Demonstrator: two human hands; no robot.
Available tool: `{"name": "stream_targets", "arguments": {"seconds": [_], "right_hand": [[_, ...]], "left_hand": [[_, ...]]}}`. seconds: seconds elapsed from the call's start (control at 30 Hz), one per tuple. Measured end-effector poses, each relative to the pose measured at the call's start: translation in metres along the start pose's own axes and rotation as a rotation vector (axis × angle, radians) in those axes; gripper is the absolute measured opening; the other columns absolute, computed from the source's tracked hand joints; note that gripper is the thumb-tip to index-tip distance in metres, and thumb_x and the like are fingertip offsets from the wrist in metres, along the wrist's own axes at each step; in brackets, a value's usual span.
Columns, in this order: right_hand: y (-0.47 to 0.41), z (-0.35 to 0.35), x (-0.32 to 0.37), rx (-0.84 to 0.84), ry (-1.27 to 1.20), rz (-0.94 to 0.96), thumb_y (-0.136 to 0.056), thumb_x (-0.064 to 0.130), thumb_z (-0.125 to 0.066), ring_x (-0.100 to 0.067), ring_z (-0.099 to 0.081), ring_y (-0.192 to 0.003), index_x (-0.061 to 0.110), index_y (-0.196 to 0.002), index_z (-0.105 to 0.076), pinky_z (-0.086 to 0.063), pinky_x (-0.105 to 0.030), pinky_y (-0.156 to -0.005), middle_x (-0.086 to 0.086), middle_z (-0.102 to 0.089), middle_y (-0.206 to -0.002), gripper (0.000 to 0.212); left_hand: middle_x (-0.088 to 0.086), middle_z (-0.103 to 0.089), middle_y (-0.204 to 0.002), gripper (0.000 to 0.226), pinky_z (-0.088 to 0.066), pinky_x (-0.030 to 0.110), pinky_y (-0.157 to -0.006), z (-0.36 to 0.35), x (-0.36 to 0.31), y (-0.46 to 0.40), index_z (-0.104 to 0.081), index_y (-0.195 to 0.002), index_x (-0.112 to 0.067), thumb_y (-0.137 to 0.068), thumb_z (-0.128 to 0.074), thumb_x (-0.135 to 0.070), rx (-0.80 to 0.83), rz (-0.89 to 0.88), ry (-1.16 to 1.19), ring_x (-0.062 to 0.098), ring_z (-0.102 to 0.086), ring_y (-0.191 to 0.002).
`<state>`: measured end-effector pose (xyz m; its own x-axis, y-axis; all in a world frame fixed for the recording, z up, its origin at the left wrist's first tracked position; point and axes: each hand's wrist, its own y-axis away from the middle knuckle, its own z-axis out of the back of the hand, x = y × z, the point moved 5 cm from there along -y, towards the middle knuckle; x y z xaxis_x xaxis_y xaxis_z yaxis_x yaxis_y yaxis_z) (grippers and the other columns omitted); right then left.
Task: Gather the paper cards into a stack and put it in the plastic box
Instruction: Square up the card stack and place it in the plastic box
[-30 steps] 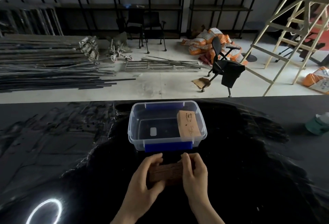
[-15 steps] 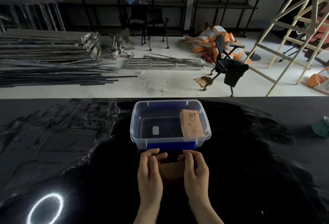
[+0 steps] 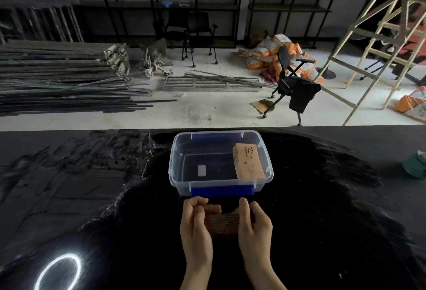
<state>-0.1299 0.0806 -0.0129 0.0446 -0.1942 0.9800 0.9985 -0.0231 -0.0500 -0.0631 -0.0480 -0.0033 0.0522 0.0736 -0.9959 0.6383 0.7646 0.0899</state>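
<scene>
Paper cards (image 3: pixel 222 225), brown and pressed into a thick stack, sit between the two hands just above the glossy black tabletop (image 3: pixel 92 197). The stack's long axis runs left to right across the view, its ribbed card edges facing the camera. The left hand (image 3: pixel 196 227) is curled round the left end, thumb across the top and fingers (image 3: pixel 198 204) bent over the far side. The right hand (image 3: pixel 252 226) clamps the right end, its thumb lying along that edge. Both hands are closed on the cards; whether the stack rests on the tabletop or is lifted clear of it cannot be told.

Half a second ago the hands held the stack the same way at much the same spot in front of the box; a second ago the stack lay tilted, its right end higher, and the hands were spread more loosely over it.

Just beyond the hands stands the plastic box (image 3: pixel 177 151), clear with blue clips on its near and far walls, open at the top. Inside it, a second bundle of brown printed cards (image 3: pixel 247 162) leans along the right wall, its long axis running near to far. A small white label (image 3: pixel 202 170) shows on the box floor. Near the tabletop's right edge lies a green object (image 3: pixel 415 165).

Past the tabletop, on the pale floor, a black office chair (image 3: pixel 292 82) stands before orange sacks (image 3: pixel 267 56), with metal rods (image 3: pixel 57 86) piled at left and a wooden frame (image 3: pixel 380 36) at right.
</scene>
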Motion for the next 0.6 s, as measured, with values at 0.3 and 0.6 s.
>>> {"name": "stream_targets", "arguments": {"seconds": [0.3, 0.6], "right_hand": [[-0.002, -0.003, 0.005, -0.006, 0.0, 0.056, -0.102, 0.022, -0.055, -0.015, -0.06, -0.05, 0.013, -0.07, -0.063, -0.045, -0.015, -0.046, -0.002, -0.069, -0.07, 0.035], [-0.013, -0.017, -0.008, -0.164, -0.017, -0.142, -0.103, 0.045, -0.045, -0.009, -0.064, -0.052, 0.01, -0.062, -0.064, -0.047, -0.016, -0.045, -0.003, -0.068, -0.056, 0.057]], "left_hand": [[0.006, -0.069, -0.077, 0.032, -0.055, 0.029, -0.068, 0.003, -0.003, -0.004, -0.056, -0.082, -0.015, -0.101, -0.041, 0.005, -0.047, -0.112, -0.159, 0.015, -0.069, -0.074], [0.001, -0.068, -0.078, 0.031, -0.048, 0.014, -0.063, -0.001, -0.004, -0.013, -0.06, -0.083, -0.015, -0.098, -0.042, 0.006, -0.086, -0.062, -0.199, 0.012, -0.067, -0.073]]}}
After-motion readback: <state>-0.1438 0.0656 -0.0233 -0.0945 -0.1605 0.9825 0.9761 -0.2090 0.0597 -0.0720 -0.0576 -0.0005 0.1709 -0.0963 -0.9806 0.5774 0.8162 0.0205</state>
